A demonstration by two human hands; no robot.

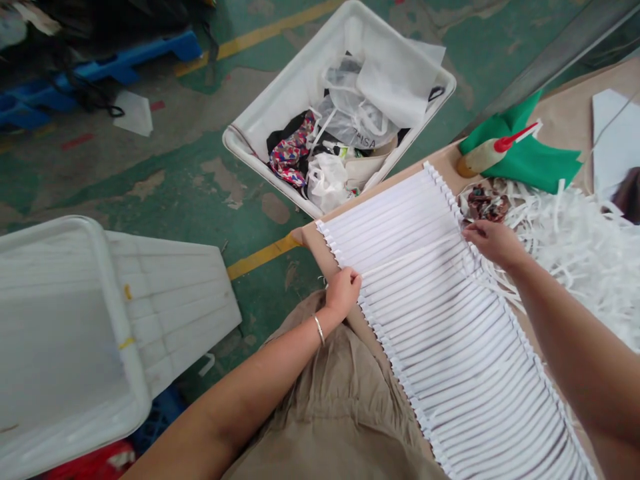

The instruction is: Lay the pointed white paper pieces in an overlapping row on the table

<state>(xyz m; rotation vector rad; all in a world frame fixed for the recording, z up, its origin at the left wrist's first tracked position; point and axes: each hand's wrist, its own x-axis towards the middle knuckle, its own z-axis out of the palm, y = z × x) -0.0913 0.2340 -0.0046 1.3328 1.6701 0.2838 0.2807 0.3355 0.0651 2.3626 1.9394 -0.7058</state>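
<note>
Many white strips [440,313] lie side by side in a long row across the brown table [565,117]. One strip [415,257] sits slightly raised between my two hands. My left hand [343,290] pinches its near end at the table's edge, fingers closed; a bangle circles that wrist. My right hand [493,241] pinches the far end of the same strip, fingers closed. A loose heap of white strips [580,253] lies just beyond my right hand.
A white bin [300,83] of fabric scraps and bags stands on the green floor ahead. Another white bin [65,333] with stacked white sheets [170,300] is at left. On the table: a glue bottle [487,153], green fabric [530,157], patterned scrap [487,202].
</note>
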